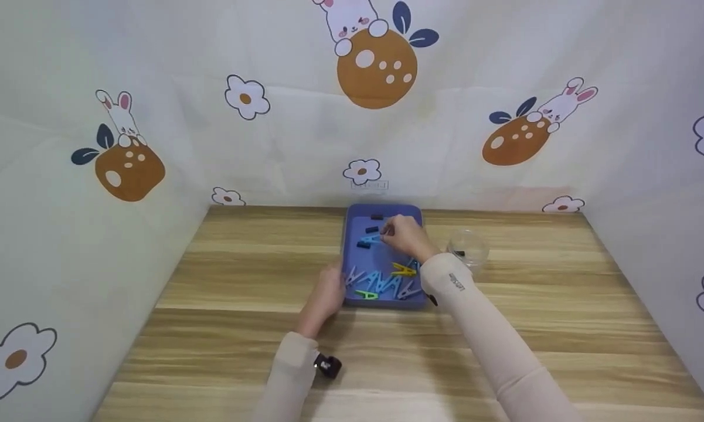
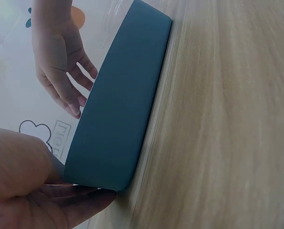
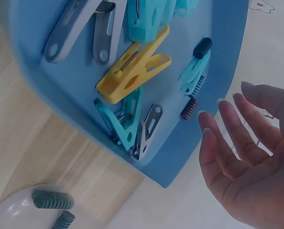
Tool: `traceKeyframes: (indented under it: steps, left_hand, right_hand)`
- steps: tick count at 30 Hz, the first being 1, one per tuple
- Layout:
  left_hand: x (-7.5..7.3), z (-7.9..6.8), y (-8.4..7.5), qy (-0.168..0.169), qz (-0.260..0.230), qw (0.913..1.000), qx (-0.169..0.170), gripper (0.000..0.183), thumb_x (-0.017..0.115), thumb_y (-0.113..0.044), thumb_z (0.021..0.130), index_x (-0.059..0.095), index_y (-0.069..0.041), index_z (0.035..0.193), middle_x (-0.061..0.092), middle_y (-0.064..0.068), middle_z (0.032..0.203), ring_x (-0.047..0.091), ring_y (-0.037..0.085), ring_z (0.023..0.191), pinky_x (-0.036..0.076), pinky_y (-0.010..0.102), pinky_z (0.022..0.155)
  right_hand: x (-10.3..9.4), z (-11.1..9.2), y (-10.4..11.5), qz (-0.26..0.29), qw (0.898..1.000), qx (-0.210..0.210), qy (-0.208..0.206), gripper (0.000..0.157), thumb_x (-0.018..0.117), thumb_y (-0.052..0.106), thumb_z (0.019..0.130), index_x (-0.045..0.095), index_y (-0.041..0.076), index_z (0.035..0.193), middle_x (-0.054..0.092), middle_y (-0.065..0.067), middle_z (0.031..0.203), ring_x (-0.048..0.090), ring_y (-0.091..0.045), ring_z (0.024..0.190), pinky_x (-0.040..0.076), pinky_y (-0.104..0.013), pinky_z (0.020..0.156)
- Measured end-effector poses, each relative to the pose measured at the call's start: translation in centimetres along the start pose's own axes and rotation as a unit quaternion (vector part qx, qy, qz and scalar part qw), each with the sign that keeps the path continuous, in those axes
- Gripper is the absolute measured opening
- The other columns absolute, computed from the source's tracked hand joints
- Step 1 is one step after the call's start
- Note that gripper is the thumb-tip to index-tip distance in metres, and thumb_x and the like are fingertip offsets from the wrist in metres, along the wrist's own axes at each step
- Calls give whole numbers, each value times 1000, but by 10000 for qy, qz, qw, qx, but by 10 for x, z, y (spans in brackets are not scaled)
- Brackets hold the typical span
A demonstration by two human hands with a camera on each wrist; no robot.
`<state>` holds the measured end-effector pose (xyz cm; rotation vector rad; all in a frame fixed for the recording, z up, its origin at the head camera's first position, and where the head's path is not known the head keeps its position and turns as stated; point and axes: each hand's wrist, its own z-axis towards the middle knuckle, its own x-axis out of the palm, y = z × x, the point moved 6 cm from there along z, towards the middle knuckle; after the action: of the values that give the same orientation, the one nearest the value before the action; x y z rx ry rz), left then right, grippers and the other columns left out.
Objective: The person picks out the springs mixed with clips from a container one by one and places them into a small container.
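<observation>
Right fingers [image 3: 236, 125] apparently above blue clip [image 3: 194, 73]

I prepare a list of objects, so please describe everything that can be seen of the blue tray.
The blue tray is rectangular, with rounded corners and plain raised walls, and looks plastic. It rests open side up on the wooden table, its long sides running front to back. Clothespins and small dark coiled pieces lie inside. The left hand holds it at the left, toward the near end.

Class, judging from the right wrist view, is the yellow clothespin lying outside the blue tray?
No, the yellow clothespin lies within the walls of the blue tray.
</observation>
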<state>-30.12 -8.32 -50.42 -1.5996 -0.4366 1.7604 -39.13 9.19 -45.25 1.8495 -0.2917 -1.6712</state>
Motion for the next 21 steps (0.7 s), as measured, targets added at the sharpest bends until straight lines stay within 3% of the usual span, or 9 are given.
traceKeyframes:
  steps: [11,21]
  left_hand:
    - [-7,-2,1,-372,74,9978,543,39,47,13,99,54,18,137,67,35,114,65,50,112,54,61,99]
    - [-1,2,0,-118,-195,9992,315,42,43,10,103,51,15,144,65,34,124,62,48,121,52,60,105]
  right_hand:
    - [17,16,14,12,9992,-233,337,22,69,5,98,76,-4,116,75,-19,116,71,-33,109,59,-45,97]
    - [24,20,7,398,9983,-108,404,20,70,0,95,77,-4,114,76,-19,115,71,-32,109,59,-43,98]
